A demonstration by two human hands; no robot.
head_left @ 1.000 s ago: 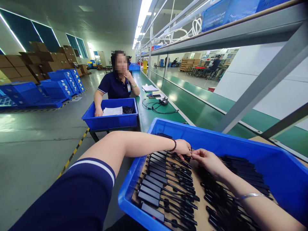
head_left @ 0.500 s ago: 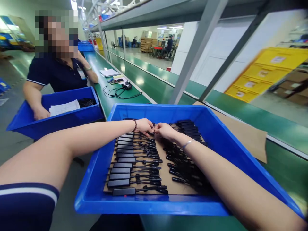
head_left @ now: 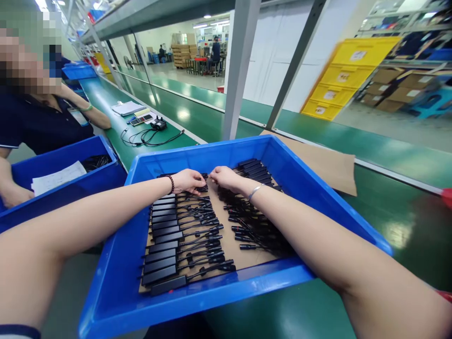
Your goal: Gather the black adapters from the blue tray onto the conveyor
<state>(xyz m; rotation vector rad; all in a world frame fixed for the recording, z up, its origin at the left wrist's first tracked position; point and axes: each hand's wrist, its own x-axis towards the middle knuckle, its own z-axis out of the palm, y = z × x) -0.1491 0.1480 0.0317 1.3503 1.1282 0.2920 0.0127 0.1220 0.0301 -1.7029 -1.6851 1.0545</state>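
Note:
In the head view, a blue plastic bin (head_left: pixel 116 263) holds two rows of black cable adapters on a brown cardboard sheet (head_left: pixel 231 256). The left row has flat rectangular boxes (head_left: pixel 165 273) with short cables (head_left: pixel 203 235) pointing inward; the right row is partly covered by my right forearm. My left hand (head_left: pixel 189 181), a beaded bracelet on its wrist, is closed on a black adapter cable (head_left: pixel 204 183) near the far end of the left row. Just to its right, my right hand (head_left: pixel 224 178) is pinched over the gap between rows; what its fingertips hold is too small to make out.
Beside me on the left, a co-worker (head_left: pixel 31 117) has a hand in another blue bin (head_left: pixel 102 174) with papers and black cables. The green bench (head_left: pixel 116 136) bears a phone, papers and a cabled device (head_left: pixel 157 124). A metal post (head_left: pixel 240 70) rises behind my bin; cardboard (head_left: pixel 325 167) lies right.
The camera view has swung rightward, so the bin and co-worker appear further left. My hands, nearly touching before, are now slightly apart.

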